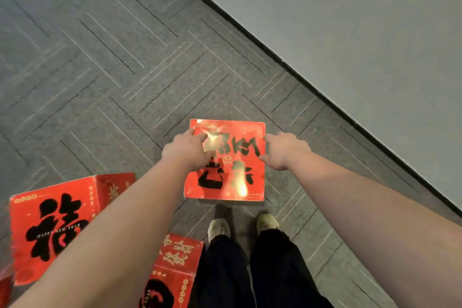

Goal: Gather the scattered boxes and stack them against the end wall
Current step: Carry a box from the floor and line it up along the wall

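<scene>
In the head view, a flat red box (225, 162) is gripped at its two side edges, the left hand (187, 150) on one and the right hand (282, 150) on the other, probably so it is kept level while carried. It is held above the carpet floor (112, 70), near the grey wall (350, 32). Two more red boxes (50, 227) are seen lower left, apparently not yet gathered.

The red box (225, 162) looks like shiny cardboard, with bright glare on top. The grey carpet (112, 70) looks rough. The wall (350, 20) looks smooth and matt.
</scene>
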Motion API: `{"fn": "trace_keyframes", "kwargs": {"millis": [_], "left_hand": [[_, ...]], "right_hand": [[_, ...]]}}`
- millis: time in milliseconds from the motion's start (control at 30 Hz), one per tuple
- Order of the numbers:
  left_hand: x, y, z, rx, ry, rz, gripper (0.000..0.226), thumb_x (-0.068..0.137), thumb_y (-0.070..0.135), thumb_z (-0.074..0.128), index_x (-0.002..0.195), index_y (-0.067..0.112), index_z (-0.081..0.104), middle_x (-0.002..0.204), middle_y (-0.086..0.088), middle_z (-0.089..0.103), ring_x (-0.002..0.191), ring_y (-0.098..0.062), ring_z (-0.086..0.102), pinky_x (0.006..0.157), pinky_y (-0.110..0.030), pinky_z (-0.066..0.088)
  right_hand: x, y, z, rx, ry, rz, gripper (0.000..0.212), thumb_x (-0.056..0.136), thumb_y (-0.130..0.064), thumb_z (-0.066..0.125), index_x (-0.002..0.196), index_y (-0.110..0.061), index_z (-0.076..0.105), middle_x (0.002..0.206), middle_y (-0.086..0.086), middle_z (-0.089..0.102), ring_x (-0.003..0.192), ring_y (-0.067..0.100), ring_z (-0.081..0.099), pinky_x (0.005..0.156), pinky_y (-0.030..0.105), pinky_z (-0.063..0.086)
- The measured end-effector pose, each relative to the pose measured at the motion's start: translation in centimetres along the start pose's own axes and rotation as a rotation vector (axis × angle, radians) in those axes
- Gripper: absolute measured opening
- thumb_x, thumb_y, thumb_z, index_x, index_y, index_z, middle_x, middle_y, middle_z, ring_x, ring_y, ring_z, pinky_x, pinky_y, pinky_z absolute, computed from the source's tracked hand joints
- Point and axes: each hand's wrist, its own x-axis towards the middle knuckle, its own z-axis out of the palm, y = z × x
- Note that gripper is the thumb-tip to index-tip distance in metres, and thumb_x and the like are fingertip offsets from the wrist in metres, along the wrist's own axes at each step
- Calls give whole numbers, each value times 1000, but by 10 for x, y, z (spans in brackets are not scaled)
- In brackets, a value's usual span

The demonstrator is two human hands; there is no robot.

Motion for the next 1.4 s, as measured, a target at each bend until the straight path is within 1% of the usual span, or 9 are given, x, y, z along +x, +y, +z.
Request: {"fn": "trace_keyframes", "kwargs": {"millis": [200, 333, 433, 533, 733, 933, 1100, 1267, 1400], "left_hand": [[48, -20, 66, 43, -86, 17, 60, 92, 57, 43, 145, 33, 31, 152, 0, 27, 137, -27, 30, 100, -49, 39], [71, -32, 98, 50, -67, 21, 61, 91, 58, 44, 145, 33, 30, 155, 0, 20, 141, -26, 23, 102, -50, 37], [88, -39, 118, 49, -42, 3, 76, 86, 66, 45, 149, 38, 14, 160, 2, 1, 146, -28, 5, 109, -53, 28], [103, -41, 136, 47, -23, -42, 93, 77, 78, 45, 148, 45, -6, 158, 5, -19, 146, -31, -12, 112, -59, 17], [130, -47, 165, -23, 41, -85, 119, 58, 88, 53, 142, 49, -21, 154, 5, -30, 144, -39, -15, 109, -66, 14], [154, -53, 188, -159, 74, -115, 128, 55, 77, 69, 143, 49, -19, 155, 3, -28, 144, -42, -2, 108, -63, 27], [161, -51, 204, -306, 129, -57, 127, 55, 57, 84, 147, 48, -3, 158, -2, -20, 137, -43, 28, 105, -53, 38], [157, -38, 209, -306, 152, -91, 118, 59, 48, 86, 149, 43, 11, 158, 2, -14, 131, -42, 29, 103, -51, 37], [151, -21, 201, -248, 127, -80, 113, 60, 49, 85, 148, 44, 14, 158, 2, -12, 129, -41, 28, 102, -51, 38]], "right_hand": [[42, -9, 72, 45, -74, 37, 57, 91, -49, 53, 140, -26, 37, 139, 8, 41, 133, 28, 34, 100, 47, 36], [66, -8, 110, 84, -63, 54, 61, 91, -52, 52, 144, -29, 32, 149, 6, 31, 142, 28, 18, 106, 53, 31], [82, -4, 131, 151, -49, 96, 75, 90, -55, 53, 151, -40, 13, 161, 3, 6, 148, 32, -1, 111, 60, 23], [97, -3, 147, 230, -29, 141, 90, 85, -63, 56, 147, -53, -8, 161, 0, -17, 147, 37, -12, 108, 68, 23], [127, 0, 175, 361, 8, 195, 109, 70, -73, 63, 142, -58, -17, 155, 1, -34, 145, 42, -12, 105, 68, 30], [152, 4, 193, 454, 21, 209, 114, 71, -64, 71, 144, -54, -16, 156, 5, -31, 146, 44, -4, 108, 57, 31], [167, 2, 209, 590, 54, 152, 118, 67, -53, 81, 145, -55, -9, 158, 7, -23, 144, 41, 19, 111, 50, 33], [172, -4, 216, 644, 90, 163, 113, 69, -45, 83, 148, -52, 1, 150, 12, 9, 131, 42, 37, 110, 46, 36], [162, 10, 208, 653, 97, 205, 104, 75, -41, 79, 148, -52, 5, 144, 10, 17, 128, 39, 39, 106, 47, 38]]}}
